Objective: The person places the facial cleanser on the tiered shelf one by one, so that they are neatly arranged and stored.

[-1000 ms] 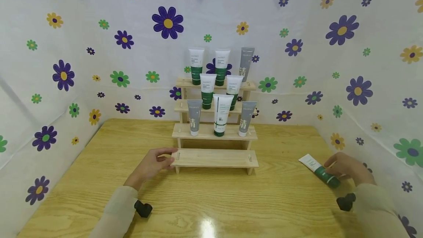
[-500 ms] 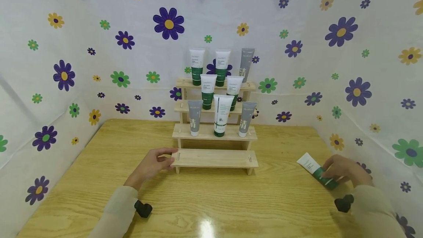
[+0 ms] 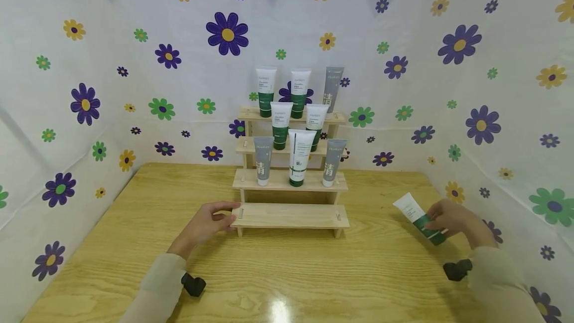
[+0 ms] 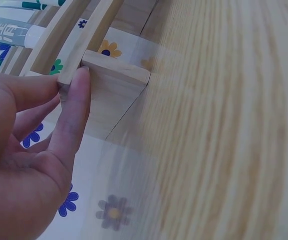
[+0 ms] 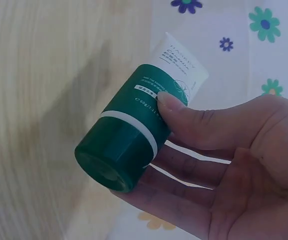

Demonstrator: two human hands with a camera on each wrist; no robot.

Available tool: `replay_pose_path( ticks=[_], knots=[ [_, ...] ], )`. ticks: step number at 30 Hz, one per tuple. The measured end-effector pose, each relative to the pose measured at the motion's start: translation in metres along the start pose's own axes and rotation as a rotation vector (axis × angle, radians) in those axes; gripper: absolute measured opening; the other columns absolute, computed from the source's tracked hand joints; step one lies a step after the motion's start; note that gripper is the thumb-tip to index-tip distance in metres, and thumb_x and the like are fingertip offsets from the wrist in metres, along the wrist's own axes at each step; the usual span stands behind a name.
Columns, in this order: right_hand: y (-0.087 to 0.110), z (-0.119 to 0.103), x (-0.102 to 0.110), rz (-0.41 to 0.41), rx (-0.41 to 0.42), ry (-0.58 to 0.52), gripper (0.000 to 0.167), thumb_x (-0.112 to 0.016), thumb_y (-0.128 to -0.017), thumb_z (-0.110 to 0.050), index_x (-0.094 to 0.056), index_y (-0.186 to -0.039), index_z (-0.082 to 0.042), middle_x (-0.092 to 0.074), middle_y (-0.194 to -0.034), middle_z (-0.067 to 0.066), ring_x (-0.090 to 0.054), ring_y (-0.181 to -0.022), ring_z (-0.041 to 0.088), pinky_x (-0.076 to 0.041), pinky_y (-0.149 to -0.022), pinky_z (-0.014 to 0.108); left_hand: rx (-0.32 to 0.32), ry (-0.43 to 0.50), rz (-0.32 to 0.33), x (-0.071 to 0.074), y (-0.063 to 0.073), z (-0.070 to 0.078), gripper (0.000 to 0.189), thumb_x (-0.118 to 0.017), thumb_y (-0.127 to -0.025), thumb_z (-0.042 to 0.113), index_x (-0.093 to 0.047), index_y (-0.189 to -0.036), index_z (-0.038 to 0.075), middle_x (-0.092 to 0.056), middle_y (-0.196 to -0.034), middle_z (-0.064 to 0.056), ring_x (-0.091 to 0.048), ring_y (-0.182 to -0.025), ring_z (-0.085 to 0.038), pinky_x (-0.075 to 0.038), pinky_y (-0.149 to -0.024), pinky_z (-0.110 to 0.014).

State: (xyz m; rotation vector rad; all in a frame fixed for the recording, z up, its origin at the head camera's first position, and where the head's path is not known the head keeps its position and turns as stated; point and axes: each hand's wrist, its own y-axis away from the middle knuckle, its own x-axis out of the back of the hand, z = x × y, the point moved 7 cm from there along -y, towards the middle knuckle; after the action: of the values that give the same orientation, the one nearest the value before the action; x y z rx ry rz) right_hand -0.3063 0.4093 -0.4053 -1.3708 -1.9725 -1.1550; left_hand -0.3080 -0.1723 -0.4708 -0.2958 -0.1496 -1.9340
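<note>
At the right of the head view my right hand (image 3: 453,218) holds a white and green squeeze tube (image 3: 414,216). In the right wrist view the thumb lies across the tube's (image 5: 139,102) printed front and the fingers are behind it; the green cap points down-left. My left hand (image 3: 207,223) pinches the left end of the wooden tiered stand's (image 3: 291,215) lowest step, thumb and forefinger on its corner, as the left wrist view also shows. On the step above stand two grey tubes (image 3: 263,161) with a white tube (image 3: 300,156) between them.
Two white and green tubes (image 3: 280,123) stand on the second-highest step. The top step bears two more (image 3: 265,91) and a grey tube (image 3: 333,88). Flower-printed cloth (image 3: 170,9) encloses the wooden table (image 3: 278,273) at the back and sides.
My right hand has lifted the white and green squeeze tube off the table and moved it slightly left and away from me, tilting it more upright. My left hand stays on the stand.
</note>
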Motion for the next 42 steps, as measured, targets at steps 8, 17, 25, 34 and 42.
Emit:
replay_pose_path(
  ticks=[8, 17, 25, 34, 42],
  knots=[
    [-0.001, -0.027, 0.005, 0.026, 0.074, -0.009, 0.045, -0.070, -0.095, -0.005, -0.052, -0.124, 0.025, -0.066, -0.112, 0.035, -0.071, -0.094, 0.030, -0.066, -0.080, 0.049, 0.015, 0.005, 0.002, 0.000, 0.001, -0.003, 0.047, -0.063, -0.103, 0.008, -0.052, -0.147, -0.005, -0.046, -0.155, -0.029, -0.069, -0.116, -0.033, -0.065, -0.089, -0.033],
    [0.002, -0.060, 0.003, 0.067, 0.129, -0.048, 0.046, -0.071, -0.096, -0.008, -0.053, -0.126, 0.022, -0.064, -0.117, 0.036, -0.070, -0.097, 0.029, -0.066, -0.083, 0.046, 0.017, -0.004, 0.000, 0.000, 0.001, -0.007, 0.047, -0.063, -0.103, 0.011, -0.053, -0.147, -0.003, -0.049, -0.151, -0.030, -0.070, -0.114, -0.030, -0.065, -0.089, -0.033],
    [0.003, -0.091, -0.005, 0.090, 0.259, -0.063, 0.042, -0.071, -0.095, -0.006, -0.056, -0.123, 0.021, -0.066, -0.115, 0.035, -0.070, -0.099, 0.032, -0.066, -0.081, 0.045, 0.026, -0.003, 0.010, 0.000, 0.001, -0.006, 0.046, -0.063, -0.103, 0.009, -0.054, -0.147, -0.002, -0.050, -0.150, -0.030, -0.070, -0.114, -0.030, -0.065, -0.090, -0.035],
    [0.002, -0.124, -0.014, 0.147, 0.343, -0.077, 0.040, -0.076, -0.093, -0.012, -0.061, -0.120, 0.013, -0.071, -0.114, 0.028, -0.073, -0.100, 0.036, -0.066, -0.082, 0.044, 0.020, -0.002, 0.001, 0.000, 0.001, -0.004, 0.047, -0.063, -0.103, 0.010, -0.053, -0.147, -0.003, -0.048, -0.152, -0.030, -0.070, -0.114, -0.031, -0.065, -0.090, -0.034],
    [-0.004, -0.157, -0.030, 0.147, 0.386, -0.109, 0.036, -0.075, -0.093, -0.011, -0.062, -0.120, 0.009, -0.071, -0.116, 0.027, -0.072, -0.101, 0.031, -0.064, -0.087, 0.047, 0.009, -0.015, -0.008, 0.001, 0.001, -0.002, 0.048, -0.064, -0.103, 0.014, -0.053, -0.148, -0.002, -0.047, -0.154, -0.029, -0.071, -0.112, -0.027, -0.064, -0.090, -0.034]
  ],
)
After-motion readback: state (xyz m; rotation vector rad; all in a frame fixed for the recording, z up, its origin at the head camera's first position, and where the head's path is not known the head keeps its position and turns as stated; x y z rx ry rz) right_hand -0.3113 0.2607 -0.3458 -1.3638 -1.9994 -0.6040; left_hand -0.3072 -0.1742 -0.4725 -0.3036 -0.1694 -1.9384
